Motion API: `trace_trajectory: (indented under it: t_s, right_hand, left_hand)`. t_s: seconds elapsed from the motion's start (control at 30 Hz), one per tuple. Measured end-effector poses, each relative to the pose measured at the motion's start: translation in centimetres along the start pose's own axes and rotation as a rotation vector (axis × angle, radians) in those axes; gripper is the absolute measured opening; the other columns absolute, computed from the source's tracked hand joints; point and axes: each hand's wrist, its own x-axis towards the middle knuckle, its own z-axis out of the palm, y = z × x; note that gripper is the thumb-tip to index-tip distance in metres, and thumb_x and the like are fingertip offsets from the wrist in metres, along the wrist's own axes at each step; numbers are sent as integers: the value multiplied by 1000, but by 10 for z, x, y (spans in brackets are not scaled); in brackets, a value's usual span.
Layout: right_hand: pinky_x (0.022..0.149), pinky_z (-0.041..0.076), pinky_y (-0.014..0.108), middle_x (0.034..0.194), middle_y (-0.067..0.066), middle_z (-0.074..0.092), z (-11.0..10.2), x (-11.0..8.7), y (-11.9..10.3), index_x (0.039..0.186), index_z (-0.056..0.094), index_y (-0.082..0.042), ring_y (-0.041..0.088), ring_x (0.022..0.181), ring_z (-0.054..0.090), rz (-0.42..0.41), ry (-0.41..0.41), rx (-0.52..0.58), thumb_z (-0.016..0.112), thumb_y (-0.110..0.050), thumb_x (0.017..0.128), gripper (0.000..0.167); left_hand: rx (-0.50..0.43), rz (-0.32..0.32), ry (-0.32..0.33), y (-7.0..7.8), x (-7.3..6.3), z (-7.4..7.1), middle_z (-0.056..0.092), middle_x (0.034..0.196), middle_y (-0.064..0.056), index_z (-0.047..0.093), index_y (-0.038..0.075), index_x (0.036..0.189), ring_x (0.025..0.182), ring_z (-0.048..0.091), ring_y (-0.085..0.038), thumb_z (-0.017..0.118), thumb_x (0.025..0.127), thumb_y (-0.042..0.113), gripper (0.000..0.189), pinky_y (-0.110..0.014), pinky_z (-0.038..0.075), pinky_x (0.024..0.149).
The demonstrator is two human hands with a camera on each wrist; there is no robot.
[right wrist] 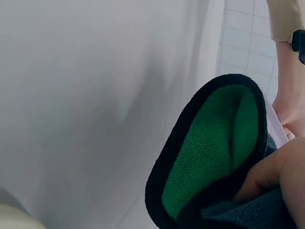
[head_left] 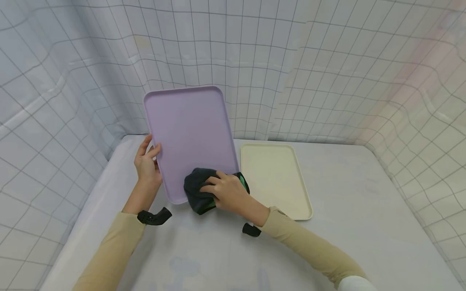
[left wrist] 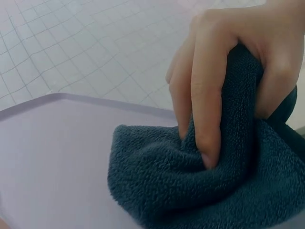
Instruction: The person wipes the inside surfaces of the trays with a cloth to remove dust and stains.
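Gripping cloth, right fingers hold it against the lilac tray.

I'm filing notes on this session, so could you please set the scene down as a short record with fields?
Left hand: grips the purple tray by its left edge
Right hand: holds the bunched cloth at the tray's lower end
Purple tray: tilted up, face toward the person
Cloth: dark, green on its other side, black edging
Cream tray: flat on the table, right of the purple tray
Backdrop: white grid-patterned curtain
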Motion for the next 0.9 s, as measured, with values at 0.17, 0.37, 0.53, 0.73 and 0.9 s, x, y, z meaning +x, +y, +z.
trace_trajectory:
  t_s: [0.17,0.37,0.53,0.73,0.9]
  right_hand:
    - [45,41,18,101,-8,71,-1,-6,7,101,75,-30,12,81,58,20,0,-2,68,-8,78,33]
    - [45,43,19,99,-9,71,-3,-14,15,99,76,-31,13,84,59,42,3,-7,68,-7,76,34]
    - [45,44,21,99,-8,71,-2,-19,20,100,76,-30,14,88,61,53,2,-11,70,-7,75,34]
    - [43,41,20,98,-7,71,-1,-22,24,100,76,-29,15,86,60,51,-2,-6,71,-8,72,35]
    - [42,40,20,98,-7,71,-2,-25,30,100,76,-29,14,80,57,68,-3,-9,72,-6,70,38]
  left_hand:
    - [-16,-11,-7,3,-1,-2,71,98,3,68,20,109,71,66,-13,71,82,-1,35,-24,51,56]
    - [-30,-30,-10,5,-4,-2,72,95,3,67,21,111,68,66,-13,71,82,-1,36,-24,51,55]
    - [-48,-26,-26,7,-5,-2,73,93,2,66,19,111,66,67,-13,71,82,-2,36,-24,52,54]
    - [-59,-37,-8,9,-6,-3,72,94,2,67,19,110,65,67,-14,70,82,-3,36,-25,51,53]
    - [-61,-49,2,12,-6,-3,72,92,2,68,20,108,62,67,-14,70,82,-3,35,-25,51,52]
